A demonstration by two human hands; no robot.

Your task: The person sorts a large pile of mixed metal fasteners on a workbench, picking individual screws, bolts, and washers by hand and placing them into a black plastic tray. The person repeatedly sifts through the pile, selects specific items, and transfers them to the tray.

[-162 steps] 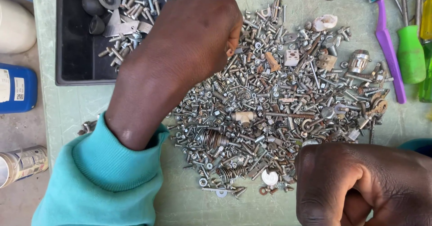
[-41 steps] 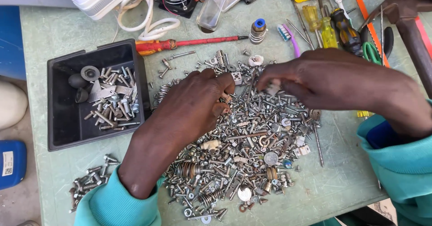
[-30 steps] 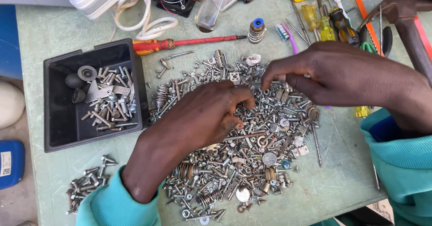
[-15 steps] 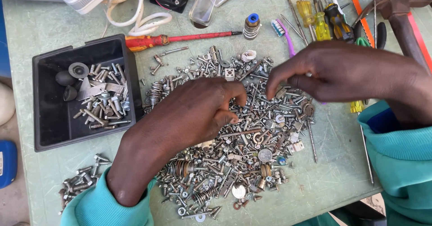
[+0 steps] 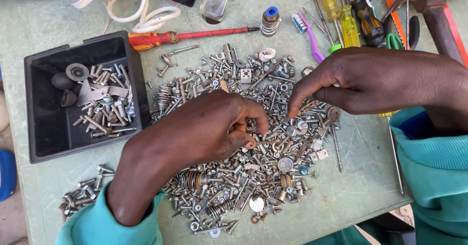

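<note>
We see one heap (image 5: 243,142), one tray (image 5: 48,128); left hand (image 5: 204,128) pinches a screw (image 5: 265,141), right hand (image 5: 375,81) points down, gripping nothing.

The worktop (image 5: 370,186) is a flat surface painted pale green, its paint scuffed, stained and speckled with dark marks. Even daylight falls on it with soft, short shadows. Taking the black rectangular bin (image 5: 48,128) as the landmark: the worktop stretches away from the bin to the right and upward across nearly the whole view. Just left of the bin the worktop's edge runs top to bottom, and beyond that edge lies a strip of pale grey-brown ground (image 5: 10,215). Far to the bin's lower right, the worktop's near edge cuts diagonally, with darker shadowed space below it.
</note>
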